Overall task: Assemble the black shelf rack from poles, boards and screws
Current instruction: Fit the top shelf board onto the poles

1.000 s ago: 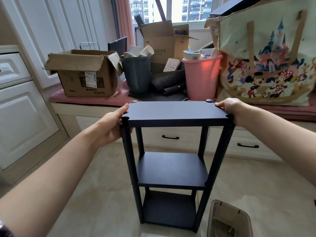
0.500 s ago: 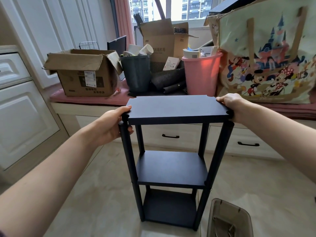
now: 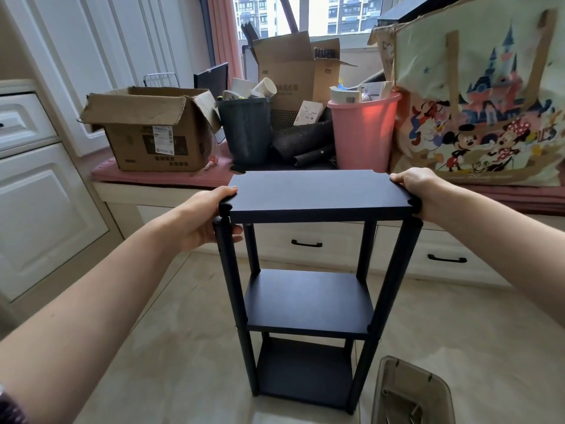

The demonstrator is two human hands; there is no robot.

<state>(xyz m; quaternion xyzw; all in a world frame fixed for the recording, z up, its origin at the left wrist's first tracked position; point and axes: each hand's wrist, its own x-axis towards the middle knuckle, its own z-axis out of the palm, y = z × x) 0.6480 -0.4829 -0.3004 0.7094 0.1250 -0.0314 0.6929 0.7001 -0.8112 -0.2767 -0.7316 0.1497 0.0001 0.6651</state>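
Note:
The black shelf rack stands upright on the tiled floor, with a middle board (image 3: 308, 298) and a bottom board (image 3: 302, 371) between four black poles. Its top board (image 3: 318, 194) sits at the pole tops; at the near left pole (image 3: 229, 270) the board's corner notch appears slightly above the pole end. My left hand (image 3: 201, 218) grips the board's left end, thumb on top and fingers curled beneath by that pole. My right hand (image 3: 419, 191) holds the right end, fingers over the far corner, above the near right pole (image 3: 394, 270).
A clear plastic box (image 3: 409, 393) with small parts lies on the floor at the rack's right foot. Behind, a window seat holds a cardboard box (image 3: 146, 133), a dark bin (image 3: 247, 130), a pink bin (image 3: 360, 133) and a large cartoon tote bag (image 3: 477, 102). White cabinets (image 3: 36, 194) stand left.
The top board has come up slightly at the back; the two round pole ends seen at its far corners are now hidden. Both hands stay on the board's ends.

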